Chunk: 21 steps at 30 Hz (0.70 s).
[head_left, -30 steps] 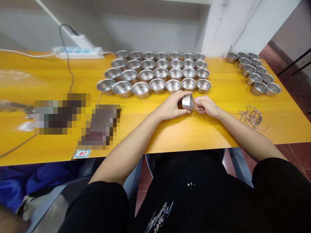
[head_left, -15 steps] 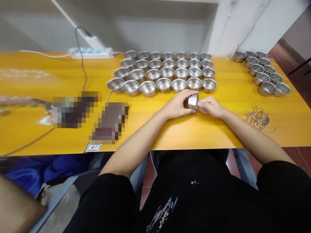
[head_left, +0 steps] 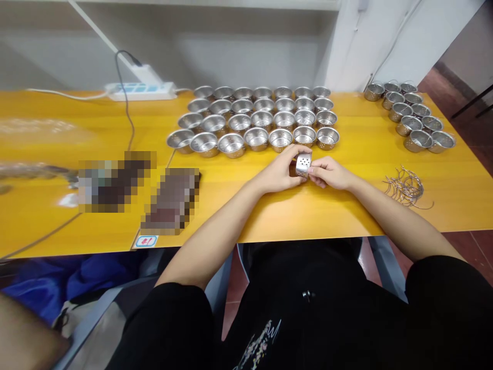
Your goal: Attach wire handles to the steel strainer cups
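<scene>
A small perforated metal cup (head_left: 303, 163) is tipped on its side just above the table, gripped between the thumb and fingers of my left hand (head_left: 283, 170). My right hand (head_left: 329, 173) is closed in a pinch at the cup's rim; what lies between its fingertips is too small to make out. Beyond my hands stand rows of similar metal cups (head_left: 257, 139), mouths up. A tangle of curved wire handles (head_left: 406, 187) rests on the table to the right of my right hand.
At the back right, more metal cups (head_left: 418, 140) stand in two columns, with wires across them. A power strip (head_left: 142, 91) with a cable lies at the back left. Blurred-out flat objects (head_left: 173, 198) and a numbered label (head_left: 147, 241) are on the left. Another person's arm (head_left: 31, 329) shows at lower left.
The cup has turned slightly in my left hand, and my right fingertips have shifted a little over its rim. The whole view has moved slightly.
</scene>
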### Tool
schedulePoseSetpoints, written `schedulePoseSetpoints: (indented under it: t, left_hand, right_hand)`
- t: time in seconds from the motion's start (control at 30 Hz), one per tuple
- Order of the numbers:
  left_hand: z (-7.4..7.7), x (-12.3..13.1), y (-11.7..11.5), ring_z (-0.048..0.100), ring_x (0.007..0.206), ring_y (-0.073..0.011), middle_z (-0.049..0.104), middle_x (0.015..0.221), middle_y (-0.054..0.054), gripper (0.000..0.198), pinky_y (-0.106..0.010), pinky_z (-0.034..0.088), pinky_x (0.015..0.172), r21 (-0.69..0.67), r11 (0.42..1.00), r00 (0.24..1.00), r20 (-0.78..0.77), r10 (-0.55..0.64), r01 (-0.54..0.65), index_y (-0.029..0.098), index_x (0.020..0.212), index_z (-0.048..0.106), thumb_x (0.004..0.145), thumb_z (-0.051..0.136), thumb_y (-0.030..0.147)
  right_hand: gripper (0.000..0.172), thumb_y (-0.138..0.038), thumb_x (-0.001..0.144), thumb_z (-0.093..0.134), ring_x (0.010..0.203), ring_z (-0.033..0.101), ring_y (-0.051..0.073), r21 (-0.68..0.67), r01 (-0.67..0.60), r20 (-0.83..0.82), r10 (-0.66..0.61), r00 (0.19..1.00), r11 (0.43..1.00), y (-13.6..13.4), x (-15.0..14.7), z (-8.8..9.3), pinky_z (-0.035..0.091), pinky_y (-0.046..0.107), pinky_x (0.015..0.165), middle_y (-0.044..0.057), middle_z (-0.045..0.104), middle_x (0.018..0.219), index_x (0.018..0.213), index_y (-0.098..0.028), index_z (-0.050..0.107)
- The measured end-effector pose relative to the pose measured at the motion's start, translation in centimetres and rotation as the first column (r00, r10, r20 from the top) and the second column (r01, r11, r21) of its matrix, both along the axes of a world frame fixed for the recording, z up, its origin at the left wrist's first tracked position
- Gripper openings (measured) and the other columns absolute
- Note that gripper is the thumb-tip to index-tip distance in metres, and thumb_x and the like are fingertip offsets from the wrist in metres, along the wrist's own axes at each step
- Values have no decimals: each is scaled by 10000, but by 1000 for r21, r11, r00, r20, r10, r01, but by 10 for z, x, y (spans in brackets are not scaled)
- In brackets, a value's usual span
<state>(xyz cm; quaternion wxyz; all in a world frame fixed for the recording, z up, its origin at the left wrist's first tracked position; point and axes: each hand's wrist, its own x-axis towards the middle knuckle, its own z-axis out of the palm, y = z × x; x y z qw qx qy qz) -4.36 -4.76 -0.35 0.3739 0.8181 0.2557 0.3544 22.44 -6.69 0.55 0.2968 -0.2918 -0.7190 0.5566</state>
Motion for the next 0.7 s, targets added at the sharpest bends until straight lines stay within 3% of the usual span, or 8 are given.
schedulePoseSetpoints:
  t: [0.13, 0.3, 0.43, 0.5, 0.6, 0.7]
  left_hand:
    - [-3, 1, -1, 760, 1520, -427, 715, 1616, -181, 824, -593, 670, 1326, -87, 996, 996, 88, -15, 23, 232, 1612, 677, 862, 980, 387]
    - [-10, 1, 6, 859, 1223, -336, 784, 1408, -115, 978, -487, 736, 1135, -325, 933, 971, 226, -81, 154, 274, 1661, 588, 869, 1120, 492]
    - [-18, 5, 14, 818, 1267, -335, 725, 1587, -147, 1183, -467, 743, 1102, -362, 929, 956, 292, 31, 80, 312, 1643, 633, 709, 1220, 739]
    - [-20, 8, 15, 816, 1224, -313, 732, 1531, -120, 1276, -455, 737, 1085, -396, 914, 942, 331, 50, 90, 352, 1696, 594, 661, 1233, 739]
    - [-18, 12, 8, 799, 1068, -242, 722, 1341, -45, 1205, -384, 720, 949, -527, 827, 915, 401, 38, 197, 391, 1683, 590, 677, 1226, 577]
    - [-11, 16, -1, 784, 1009, -200, 745, 1322, -37, 1085, -329, 687, 868, -620, 732, 889, 456, 44, 282, 359, 1578, 667, 671, 1251, 473]
  right_hand:
    - [741, -834, 1188, 904, 521, 587, 141, -19, 4, -48, -5, 999, 1000, 1, 1, -2, 455, 227, 516, 9, 664, 680, 849, -198, 730]
    - [839, -992, 1135, 916, 537, 630, 140, -74, -26, -137, 15, 991, 997, 1, 1, 0, 517, 227, 522, 26, 732, 765, 960, -187, 756]
    - [829, -997, 1089, 965, 538, 628, 135, -130, -4, -203, -23, 979, 992, 1, 0, 3, 527, 212, 512, 8, 748, 796, 1060, -201, 733]
    - [827, -991, 1072, 983, 528, 622, 136, -143, 1, -218, -32, 975, 990, 2, 0, 3, 533, 211, 507, 3, 752, 791, 1093, -205, 726]
    - [836, -995, 1057, 989, 514, 620, 140, -157, 2, -227, -38, 973, 988, 3, 0, 1, 537, 213, 497, 9, 756, 777, 1096, -205, 719]
    - [854, -1009, 1039, 991, 518, 634, 145, -165, 18, -236, -57, 970, 986, 4, 1, -1, 542, 213, 490, 24, 759, 771, 1063, -191, 746]
